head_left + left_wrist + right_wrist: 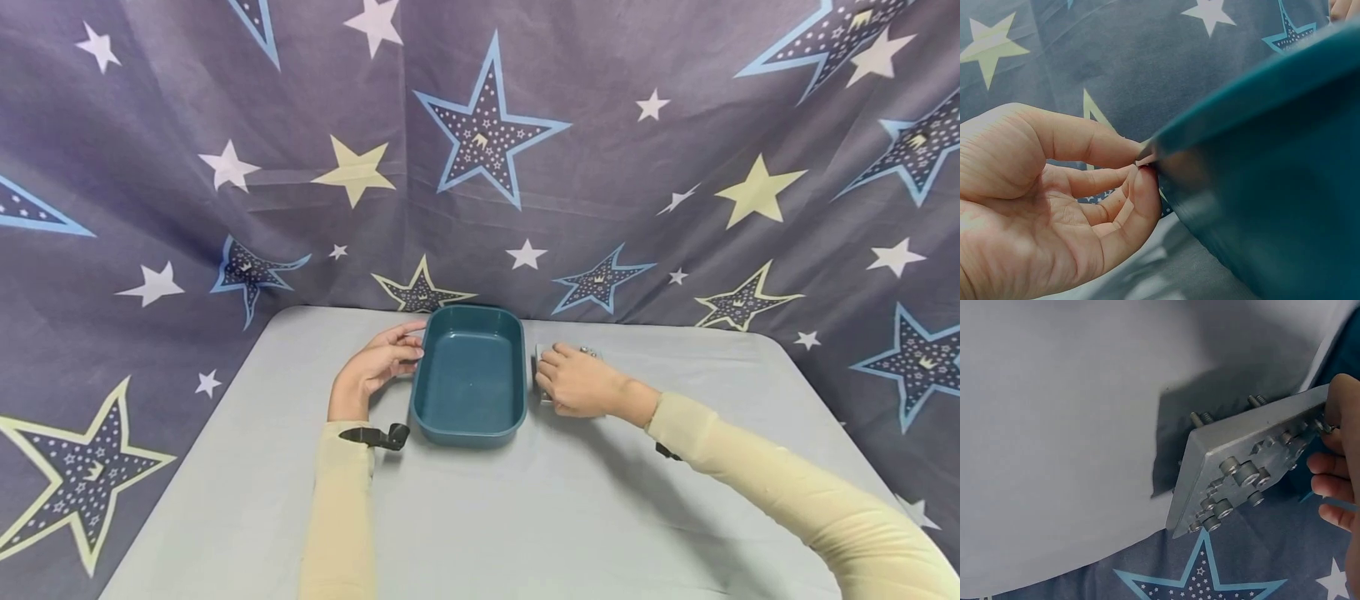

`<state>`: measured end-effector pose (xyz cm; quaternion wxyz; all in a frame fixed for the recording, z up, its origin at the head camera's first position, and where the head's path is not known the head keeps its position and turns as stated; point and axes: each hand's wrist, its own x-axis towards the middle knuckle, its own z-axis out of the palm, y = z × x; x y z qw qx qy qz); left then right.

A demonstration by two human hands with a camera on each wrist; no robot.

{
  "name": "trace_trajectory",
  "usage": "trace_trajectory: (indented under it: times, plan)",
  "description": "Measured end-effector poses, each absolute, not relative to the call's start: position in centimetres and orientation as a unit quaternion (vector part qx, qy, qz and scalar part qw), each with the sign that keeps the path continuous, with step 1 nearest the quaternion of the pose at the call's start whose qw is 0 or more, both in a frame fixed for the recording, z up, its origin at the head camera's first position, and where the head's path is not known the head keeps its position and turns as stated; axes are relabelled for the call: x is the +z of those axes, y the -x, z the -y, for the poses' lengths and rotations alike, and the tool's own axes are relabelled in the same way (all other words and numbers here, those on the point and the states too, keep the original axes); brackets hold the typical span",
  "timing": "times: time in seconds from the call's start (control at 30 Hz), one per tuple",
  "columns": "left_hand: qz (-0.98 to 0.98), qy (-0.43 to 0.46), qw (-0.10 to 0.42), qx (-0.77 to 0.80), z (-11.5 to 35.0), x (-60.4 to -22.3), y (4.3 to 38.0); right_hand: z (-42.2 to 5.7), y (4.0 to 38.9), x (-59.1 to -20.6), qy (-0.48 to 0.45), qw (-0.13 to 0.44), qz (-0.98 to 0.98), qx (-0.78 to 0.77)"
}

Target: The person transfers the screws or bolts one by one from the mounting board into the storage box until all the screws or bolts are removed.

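Observation:
A deep teal tray (pixel 470 383) stands at the middle of the table. At its left side my left hand (pixel 382 364) pinches the rim between thumb and forefinger, as the left wrist view shows close up. Right of the tray lies a thick silver metal plate (pixel 1244 428) with several socket-head bolts (pixel 1246 474) through it; some threaded ends stick out of its other face. My right hand (pixel 581 381) is over the plate, fingers curled at a small bolt (pixel 1327 428) near its end. The fingertips there are partly hidden.
The table (pixel 480 517) has a pale grey cover. Behind it and at both sides hangs a dark curtain (pixel 450 233) with stars. Each forearm wears a cream sleeve (pixel 345 508) with a black strap mount (pixel 375 436).

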<state>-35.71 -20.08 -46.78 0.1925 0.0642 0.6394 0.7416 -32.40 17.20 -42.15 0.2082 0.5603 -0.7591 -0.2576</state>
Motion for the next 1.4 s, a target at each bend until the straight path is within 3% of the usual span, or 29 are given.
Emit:
trace_trajectory:
  times: [0.67, 0.97, 1.23, 1.4]
  plan:
    - [-0.636, -0.067, 0.192, 0.744, 20.2, -46.6, 36.0, -17.2, 32.5, -42.1, -0.539, 0.245, 0.776, -0.217]
    - [-0.634, -0.063, 0.19, 0.747, 20.1, -46.6, 35.9, -17.6, 32.4, -42.5, -0.526, 0.273, 0.79, -0.157]
    - [-0.635, -0.068, 0.19, 0.745, 20.0, -46.9, 35.7, -17.5, 32.0, -42.7, -0.503, 0.262, 0.819, -0.09]
    - [-0.634, -0.069, 0.188, 0.747, 20.2, -47.1, 35.7, -16.5, 32.2, -41.6, -0.487, 0.291, 0.822, -0.038]
